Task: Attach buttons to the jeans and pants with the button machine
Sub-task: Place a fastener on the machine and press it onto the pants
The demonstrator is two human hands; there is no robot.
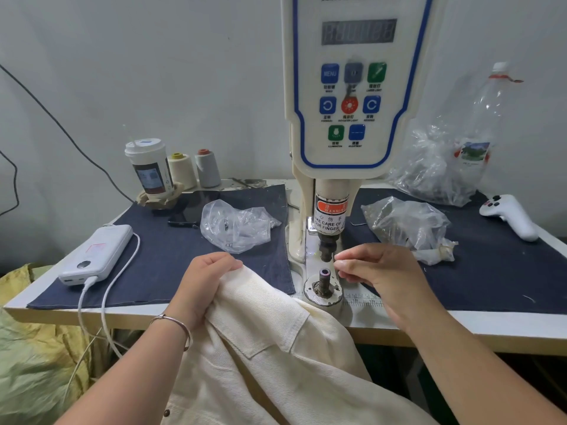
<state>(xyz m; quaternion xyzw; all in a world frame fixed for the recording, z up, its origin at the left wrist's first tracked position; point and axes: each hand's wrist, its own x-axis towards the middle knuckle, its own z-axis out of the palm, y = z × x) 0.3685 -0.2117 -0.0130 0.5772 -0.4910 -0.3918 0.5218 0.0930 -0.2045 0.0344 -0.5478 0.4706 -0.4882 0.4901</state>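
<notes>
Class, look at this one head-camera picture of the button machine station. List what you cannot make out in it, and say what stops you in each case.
- Right hand: whether its fingertips pinch a button; too small, fingers cover it.
- Machine: display digits blurred; title cut off by the top edge.
- Bags: contents hidden by crumpled plastic.
- Pants: lower part cut off by the bottom edge; left hand covers the gripped edge.

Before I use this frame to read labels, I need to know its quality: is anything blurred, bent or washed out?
Head view: even, soft light, no hard shadows. The wide lens bows the table edge and tilts the bottle. The machine's display is unreadable, its button captions smeared. The right hand fingertips are slightly blurred; the plastic bags show glints.
</notes>
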